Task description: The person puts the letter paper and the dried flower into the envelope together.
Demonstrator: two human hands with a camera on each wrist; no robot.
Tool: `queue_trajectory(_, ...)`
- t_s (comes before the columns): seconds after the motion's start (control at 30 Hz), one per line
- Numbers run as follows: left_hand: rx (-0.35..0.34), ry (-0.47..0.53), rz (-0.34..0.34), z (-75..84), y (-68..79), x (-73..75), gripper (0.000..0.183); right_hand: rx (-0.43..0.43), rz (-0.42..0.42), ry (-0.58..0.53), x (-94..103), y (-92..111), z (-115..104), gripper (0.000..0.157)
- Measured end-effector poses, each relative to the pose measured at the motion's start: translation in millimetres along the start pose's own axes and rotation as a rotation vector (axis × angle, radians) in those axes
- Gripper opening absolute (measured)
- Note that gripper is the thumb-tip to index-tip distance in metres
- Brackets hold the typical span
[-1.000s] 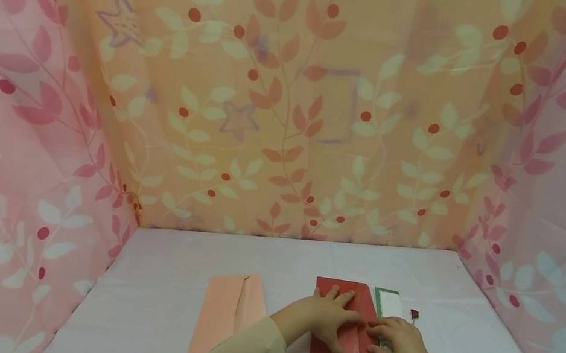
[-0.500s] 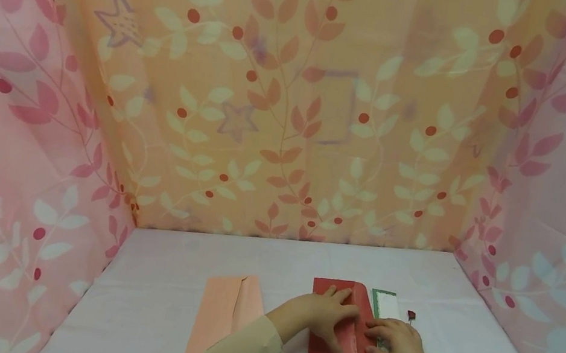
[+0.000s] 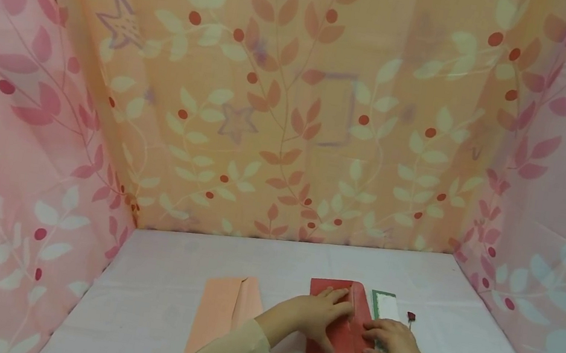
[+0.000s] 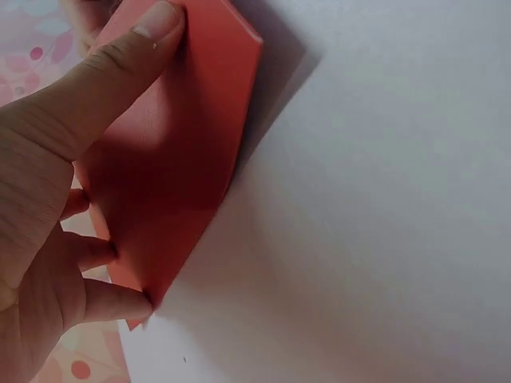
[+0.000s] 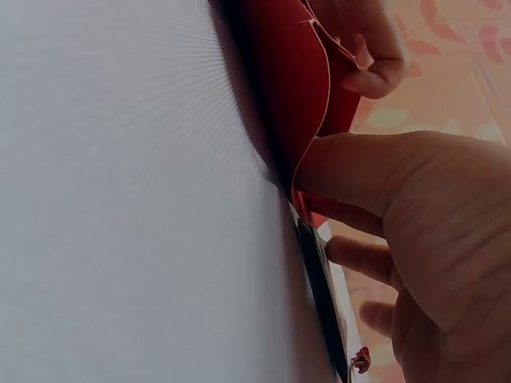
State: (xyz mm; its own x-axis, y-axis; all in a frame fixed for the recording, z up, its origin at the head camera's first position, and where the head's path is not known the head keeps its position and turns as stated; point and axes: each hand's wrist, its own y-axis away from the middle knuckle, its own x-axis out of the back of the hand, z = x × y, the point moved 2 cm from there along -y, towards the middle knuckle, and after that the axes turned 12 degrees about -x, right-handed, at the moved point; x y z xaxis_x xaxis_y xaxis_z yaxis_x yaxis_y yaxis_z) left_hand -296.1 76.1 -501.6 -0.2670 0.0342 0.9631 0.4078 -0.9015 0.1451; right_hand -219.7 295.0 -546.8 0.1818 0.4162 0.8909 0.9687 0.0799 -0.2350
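Observation:
A red envelope (image 3: 339, 331) lies on the white table. My left hand (image 3: 317, 317) presses on it with fingers spread, the thumb (image 4: 104, 76) along its face in the left wrist view and the fingertips at its far part. My right hand (image 3: 397, 347) holds the envelope's right edge at the flap, with thumb (image 5: 351, 167) and forefinger at the paper's edge in the right wrist view. The flap bows upward there. Beside it lies a white card with a green border (image 3: 386, 305), partly hidden by the right hand.
A peach envelope (image 3: 216, 307) lies to the left, partly under the left sleeve (image 3: 235, 352). A small dark red flower on a thin stem (image 3: 411, 316) lies right of the card. Patterned curtains (image 3: 293, 111) border the table (image 3: 166, 257) at the back and sides.
The red envelope has shifted slightly left, and my left hand has slid left with it. My right hand has followed a little, staying at the flap edge.

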Motion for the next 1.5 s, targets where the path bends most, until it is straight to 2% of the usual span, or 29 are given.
queue_trajectory(0.1,-0.004,0.005,0.014,-0.5,6.8,0.7,0.097,0.042,-0.001,0.008,-1.7,0.1,-1.4,0.027)
queue_trajectory(0.27,-0.013,0.043,0.052,-5.7,16.4,-0.2,0.084,0.095,0.0,-0.007,-0.8,1.2,-6.9,0.026)
queue_trajectory(0.37,-0.016,0.071,0.063,-7.4,21.0,0.0,0.079,0.096,-0.022,-0.023,1.2,1.2,-10.3,0.025)
queue_trajectory(0.67,-0.024,0.111,0.093,-9.9,31.1,-4.2,0.081,0.057,-0.083,-0.021,-2.9,3.2,-11.4,0.021)
queue_trajectory(1.03,-0.014,0.128,0.112,-9.4,29.0,-5.4,0.078,0.14,0.001,-0.006,12.2,6.3,-22.9,0.022)
queue_trajectory(1.33,-0.014,0.152,0.109,-9.4,28.2,-4.0,0.076,0.085,0.146,-0.019,31.2,4.8,-18.1,0.028)
queue_trajectory(1.43,-0.019,0.153,0.109,-7.7,28.9,-2.5,0.075,0.017,0.162,-0.023,34.9,4.9,-10.8,0.027)
queue_trajectory(1.5,-0.024,0.154,0.109,-7.0,29.5,-2.1,0.075,-0.057,0.136,-0.028,36.8,5.5,-5.4,0.025)
